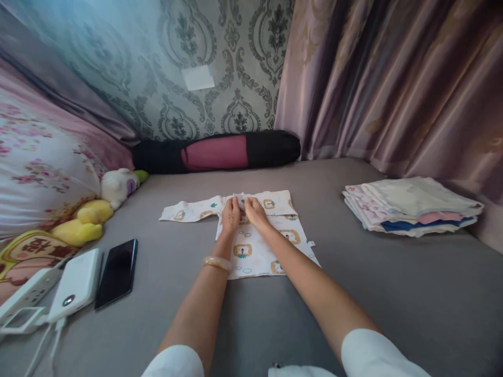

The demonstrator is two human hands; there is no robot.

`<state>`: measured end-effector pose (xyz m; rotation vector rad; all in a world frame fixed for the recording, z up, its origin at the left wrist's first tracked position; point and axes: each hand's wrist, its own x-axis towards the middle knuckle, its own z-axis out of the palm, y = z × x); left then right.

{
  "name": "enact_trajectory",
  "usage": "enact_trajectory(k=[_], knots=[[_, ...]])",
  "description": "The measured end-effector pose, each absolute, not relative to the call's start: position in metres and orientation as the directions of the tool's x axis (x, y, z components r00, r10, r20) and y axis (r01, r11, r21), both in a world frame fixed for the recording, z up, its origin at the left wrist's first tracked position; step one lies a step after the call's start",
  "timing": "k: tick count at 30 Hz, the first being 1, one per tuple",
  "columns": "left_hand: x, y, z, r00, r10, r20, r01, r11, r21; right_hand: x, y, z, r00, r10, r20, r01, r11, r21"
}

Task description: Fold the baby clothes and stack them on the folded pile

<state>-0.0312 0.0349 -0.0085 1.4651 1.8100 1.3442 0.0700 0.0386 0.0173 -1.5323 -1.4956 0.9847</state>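
Observation:
A small white long-sleeved shirt (257, 262) with orange and green prints lies flat on the grey bed sheet. One sleeve stretches out to the left, while the other side appears folded over the body of the shirt. My left hand (231, 214), below a pale bangle (217, 263) on the wrist, is closed on cloth near the collar. Close beside it, my right hand (254, 212) has its fingers curled on the same upper part. The fingertips of both hands are partly hidden.
A stack of folded clothes (412, 207) sits to the right. At left lie a black phone (117, 273), a white power bank (76, 283), a power strip (29, 290) with cables, plush toys (118, 186) and a floral pillow (43, 162). A long black-and-maroon bolster (216, 153) rests against the wall.

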Motion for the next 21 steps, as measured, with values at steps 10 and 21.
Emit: enact_trajectory(k=[10,21], knots=[[-0.034,0.037,-0.020,-0.263,0.916,0.301,0.624,-0.077,0.778,0.092,0.036,0.012,-0.176,0.970,0.167,0.810,0.239,-0.535],[-0.038,0.044,-0.033,-0.214,0.897,0.386,0.708,-0.130,0.694,0.150,0.051,-0.002,0.025,0.998,0.057,0.970,-0.010,-0.241]])
